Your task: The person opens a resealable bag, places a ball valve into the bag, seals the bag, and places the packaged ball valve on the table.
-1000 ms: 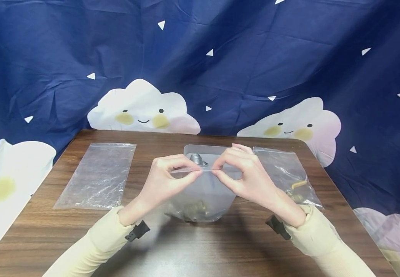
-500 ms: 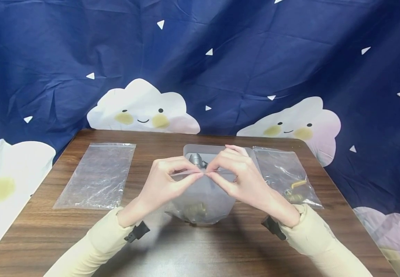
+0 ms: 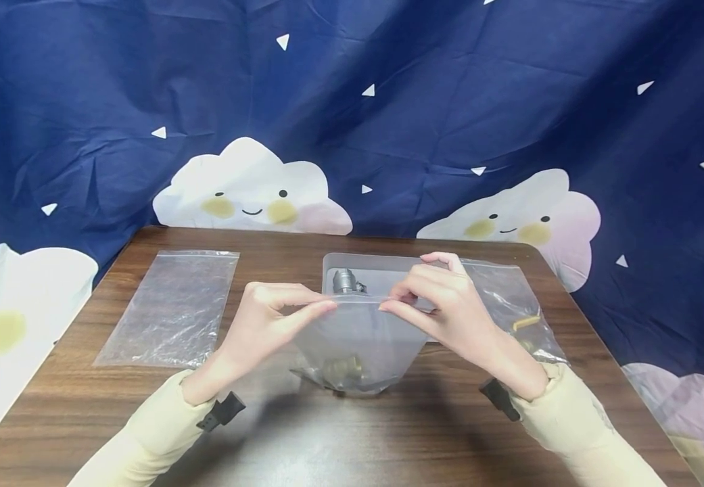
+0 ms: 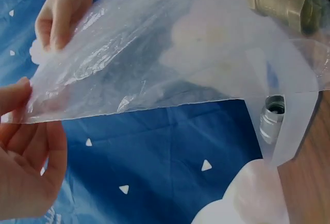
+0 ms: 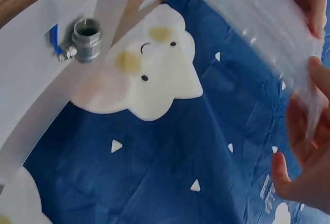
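A clear zip bag (image 3: 376, 341) hangs upright from both hands, its top edge stretched level between them. My left hand (image 3: 272, 325) pinches the left end of that edge between thumb and fingers. Toward the right end, my right hand (image 3: 449, 301) pinches the same edge, its little finger raised. Low in the bag lies a brass valve fitting (image 4: 283, 4), large in the left wrist view and blurred through the plastic in the head view. Whether the bag's zip is closed I cannot tell.
Behind the bag stands a whitish plastic bin (image 3: 376, 262) holding a silver valve (image 5: 87, 41) with a blue handle. A flat clear zip bag (image 3: 172, 308) lies left on the wooden table (image 3: 352, 446). Another bag (image 3: 498, 291) at right contains a yellow-handled valve (image 3: 526, 322).
My hands first came together at the middle of the bag's top edge, then moved apart, left hand leftward and right hand rightward. The bag's edge now shows between them.
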The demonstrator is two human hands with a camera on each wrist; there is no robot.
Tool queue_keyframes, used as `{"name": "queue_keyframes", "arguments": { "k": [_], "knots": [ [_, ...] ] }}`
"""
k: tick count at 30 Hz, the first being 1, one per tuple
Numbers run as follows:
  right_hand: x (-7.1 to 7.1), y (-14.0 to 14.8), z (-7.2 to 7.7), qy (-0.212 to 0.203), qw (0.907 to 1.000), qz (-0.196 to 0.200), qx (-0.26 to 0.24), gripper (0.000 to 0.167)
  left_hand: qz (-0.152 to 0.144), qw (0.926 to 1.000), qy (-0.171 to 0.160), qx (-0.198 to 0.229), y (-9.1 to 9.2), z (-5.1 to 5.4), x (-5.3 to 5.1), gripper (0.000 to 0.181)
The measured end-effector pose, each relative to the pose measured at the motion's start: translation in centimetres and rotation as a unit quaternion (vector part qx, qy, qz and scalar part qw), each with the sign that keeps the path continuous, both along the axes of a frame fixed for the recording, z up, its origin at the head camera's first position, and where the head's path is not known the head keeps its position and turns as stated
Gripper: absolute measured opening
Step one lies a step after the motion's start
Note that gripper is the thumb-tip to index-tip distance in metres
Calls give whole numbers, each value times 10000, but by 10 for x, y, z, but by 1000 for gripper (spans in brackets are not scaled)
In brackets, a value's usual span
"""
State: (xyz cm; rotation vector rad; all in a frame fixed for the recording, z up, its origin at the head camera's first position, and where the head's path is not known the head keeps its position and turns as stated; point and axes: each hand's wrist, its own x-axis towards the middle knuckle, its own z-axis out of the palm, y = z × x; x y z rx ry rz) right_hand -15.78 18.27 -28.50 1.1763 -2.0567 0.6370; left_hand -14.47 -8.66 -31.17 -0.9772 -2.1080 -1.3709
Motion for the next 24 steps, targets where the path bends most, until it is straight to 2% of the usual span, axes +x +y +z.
{"name": "queue_keyframes", "arguments": {
  "k": [3,6,10,15,20,24],
  "knots": [
    [1,10,0,127,9999,71,8,32,-350,9987,-366,-65,-3,0,2,13],
    [0,19,-1,416,9991,99,1,37,-605,9968,-502,-154,-3,2,2,14],
    [-2,25,0,601,9979,172,194,35,-718,9955,-533,-323,-2,4,2,16],
    [-3,33,3,510,9973,214,489,29,-822,9926,-755,-483,-9,3,0,23],
    [-4,40,4,608,9965,76,576,34,-839,9919,-780,-553,-12,4,-1,25],
    [-6,43,3,826,9947,-135,600,41,-458,9944,-794,-518,-13,5,0,21]
  ]
}}
